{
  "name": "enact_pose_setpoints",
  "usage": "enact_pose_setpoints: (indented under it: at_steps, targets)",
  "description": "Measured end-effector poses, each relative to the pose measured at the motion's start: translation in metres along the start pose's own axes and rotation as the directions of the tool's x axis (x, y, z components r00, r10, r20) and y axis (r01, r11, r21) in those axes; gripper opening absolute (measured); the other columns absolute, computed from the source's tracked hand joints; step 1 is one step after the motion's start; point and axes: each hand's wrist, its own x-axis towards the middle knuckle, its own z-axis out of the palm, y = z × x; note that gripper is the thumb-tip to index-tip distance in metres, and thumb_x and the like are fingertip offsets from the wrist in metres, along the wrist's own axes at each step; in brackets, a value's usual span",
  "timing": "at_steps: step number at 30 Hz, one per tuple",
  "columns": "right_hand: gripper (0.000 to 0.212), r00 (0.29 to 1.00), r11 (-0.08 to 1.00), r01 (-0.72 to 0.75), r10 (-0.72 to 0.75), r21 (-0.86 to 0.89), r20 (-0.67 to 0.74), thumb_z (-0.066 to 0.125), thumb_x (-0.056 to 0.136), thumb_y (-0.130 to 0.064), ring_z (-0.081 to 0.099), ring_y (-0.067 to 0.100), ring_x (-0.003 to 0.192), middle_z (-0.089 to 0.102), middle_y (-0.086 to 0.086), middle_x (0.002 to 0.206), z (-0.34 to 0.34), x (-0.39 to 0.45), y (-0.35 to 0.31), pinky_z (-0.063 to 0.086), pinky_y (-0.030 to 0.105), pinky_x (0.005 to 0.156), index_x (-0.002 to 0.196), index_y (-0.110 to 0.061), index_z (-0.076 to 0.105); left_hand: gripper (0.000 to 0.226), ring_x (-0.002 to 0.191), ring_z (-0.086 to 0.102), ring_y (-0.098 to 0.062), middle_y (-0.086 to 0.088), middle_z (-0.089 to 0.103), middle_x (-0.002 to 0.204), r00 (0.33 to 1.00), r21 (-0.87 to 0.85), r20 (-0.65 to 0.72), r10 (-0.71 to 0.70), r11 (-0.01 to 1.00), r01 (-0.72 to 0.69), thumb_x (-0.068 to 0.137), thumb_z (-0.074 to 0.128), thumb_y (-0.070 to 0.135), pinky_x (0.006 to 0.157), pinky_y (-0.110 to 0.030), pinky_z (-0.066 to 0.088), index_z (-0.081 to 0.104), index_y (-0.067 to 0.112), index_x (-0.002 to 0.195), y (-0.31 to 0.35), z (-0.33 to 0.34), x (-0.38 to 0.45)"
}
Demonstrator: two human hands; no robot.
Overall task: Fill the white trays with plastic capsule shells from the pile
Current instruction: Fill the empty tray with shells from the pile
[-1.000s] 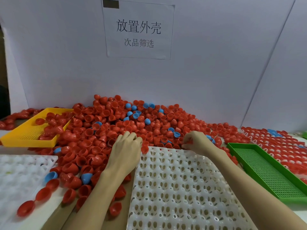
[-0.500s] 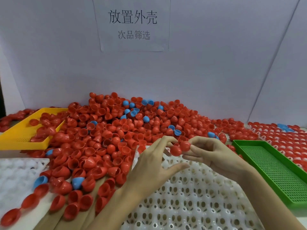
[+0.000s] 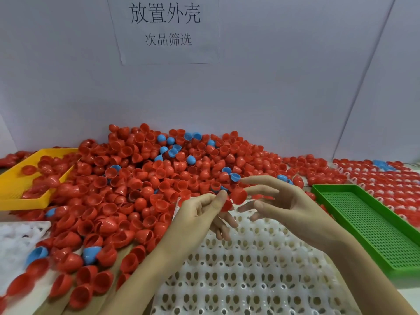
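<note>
A big pile of red capsule shells (image 3: 136, 178), with a few blue ones mixed in, lies against the back wall. In front of it sits a white tray (image 3: 250, 273) whose visible cups hold nothing. Both hands hover over the tray's far edge. My left hand (image 3: 202, 212) pinches a red shell (image 3: 227, 205) between thumb and fingers. My right hand (image 3: 286, 208) holds another red shell (image 3: 238, 195) at its fingertips, its other fingers spread. The two shells almost touch.
A second white tray (image 3: 18, 235) lies at the left, with loose shells around it. A yellow tray (image 3: 11, 187) with red shells stands at the back left. A green mesh tray (image 3: 368, 226) sits at the right, and beyond it a tray filled with red shells (image 3: 397, 185).
Both hands left the pile, each with a red shell, and came together over the white tray's far edge. The camera view shifted slightly.
</note>
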Motion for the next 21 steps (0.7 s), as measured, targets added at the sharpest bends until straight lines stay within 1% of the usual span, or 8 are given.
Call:
enact_pose_setpoints:
  at_steps: [4, 8, 10, 12, 14, 16, 18, 21]
  targets:
    - [0.038, 1.0, 0.992, 0.028, -0.027, -0.123, 0.014, 0.073, 0.102, -0.024, 0.074, 0.027, 0.116, 0.07, 0.001, 0.135, 0.007, 0.0, -0.004, 0.06, 0.033, 0.098, 0.139, -0.028, 0.068, 0.057, 0.067, 0.071, -0.026, -0.015, 0.078, 0.088, 0.999, 0.011, 0.031, -0.025, 1.0, 0.024, 0.102, 0.048, 0.056, 0.065, -0.03, 0.057, 0.072, 0.004, 0.106, -0.001, -0.001, -0.001]
    - [0.029, 1.0, 0.992, 0.003, -0.006, -0.124, -0.025, 0.073, 0.102, -0.023, 0.077, 0.027, 0.104, 0.078, 0.009, 0.115, 0.01, -0.001, -0.004, 0.06, 0.029, 0.093, 0.13, -0.025, 0.073, 0.072, 0.056, 0.065, -0.025, -0.017, 0.076, 0.077, 0.99, 0.11, 0.099, -0.098, 0.99, 0.087, 0.103, 0.039, 0.065, 0.054, -0.025, 0.05, 0.074, 0.003, 0.089, -0.004, -0.002, -0.001]
    - [0.026, 0.999, 0.992, -0.022, 0.019, -0.121, -0.028, 0.069, 0.103, -0.027, 0.077, 0.025, 0.098, 0.079, 0.009, 0.106, 0.01, -0.001, -0.003, 0.06, 0.027, 0.091, 0.129, -0.027, 0.074, 0.073, 0.054, 0.066, -0.026, -0.015, 0.076, 0.074, 0.994, 0.206, 0.061, -0.088, 0.976, 0.074, 0.104, 0.038, 0.065, 0.052, -0.028, 0.051, 0.074, 0.004, 0.086, -0.008, 0.0, -0.001]
    - [0.024, 0.998, 0.991, -0.052, 0.05, -0.123, -0.024, 0.065, 0.105, -0.032, 0.077, 0.024, 0.095, 0.078, 0.007, 0.099, 0.01, -0.001, -0.001, 0.06, 0.026, 0.089, 0.127, -0.029, 0.076, 0.05, 0.06, 0.071, -0.023, -0.004, 0.077, 0.081, 0.999, 0.366, -0.031, 0.04, 0.93, -0.026, 0.104, 0.047, 0.057, 0.06, -0.034, 0.059, 0.074, 0.015, 0.098, -0.012, 0.001, -0.001]
    - [0.025, 0.996, 0.986, -0.084, 0.08, -0.145, -0.028, 0.062, 0.105, -0.037, 0.077, 0.024, 0.094, 0.077, 0.005, 0.096, 0.011, -0.001, 0.002, 0.06, 0.028, 0.089, 0.125, -0.031, 0.077, 0.019, 0.073, 0.075, -0.015, 0.006, 0.076, 0.097, 0.987, 0.357, -0.05, 0.156, 0.925, -0.128, 0.103, 0.061, 0.039, 0.072, -0.036, 0.063, 0.065, 0.031, 0.12, -0.012, 0.001, -0.002]
    - [0.026, 0.994, 0.983, -0.109, 0.105, -0.145, -0.037, 0.061, 0.105, -0.04, 0.076, 0.022, 0.092, 0.077, 0.003, 0.096, 0.013, -0.001, 0.005, 0.06, 0.03, 0.088, 0.123, -0.031, 0.078, 0.032, 0.083, 0.077, -0.015, 0.007, 0.074, 0.105, 0.982, 0.248, 0.003, 0.187, 0.951, -0.182, 0.102, 0.067, 0.022, 0.079, -0.035, 0.063, 0.06, 0.037, 0.129, -0.01, -0.001, -0.001]
    - [0.026, 0.993, 0.983, -0.115, 0.111, -0.145, -0.034, 0.061, 0.105, -0.039, 0.075, 0.02, 0.091, 0.076, 0.003, 0.095, 0.013, 0.0, 0.006, 0.059, 0.03, 0.088, 0.124, -0.032, 0.077, 0.03, 0.092, 0.076, -0.014, 0.008, 0.074, 0.108, 0.98, 0.238, 0.052, 0.19, 0.951, -0.197, 0.099, 0.07, 0.015, 0.087, -0.031, 0.062, 0.068, 0.035, 0.121, -0.008, -0.004, -0.001]
    - [0.027, 0.993, 0.982, -0.114, 0.113, -0.15, -0.014, 0.061, 0.106, -0.039, 0.076, 0.024, 0.093, 0.076, 0.004, 0.098, 0.014, 0.0, 0.008, 0.06, 0.031, 0.087, 0.128, -0.034, 0.075, 0.021, 0.098, 0.075, -0.009, 0.011, 0.078, 0.105, 0.98, 0.297, 0.031, 0.198, 0.934, -0.198, 0.093, 0.077, 0.014, 0.09, -0.024, 0.059, 0.078, 0.03, 0.106, -0.008, -0.004, -0.001]
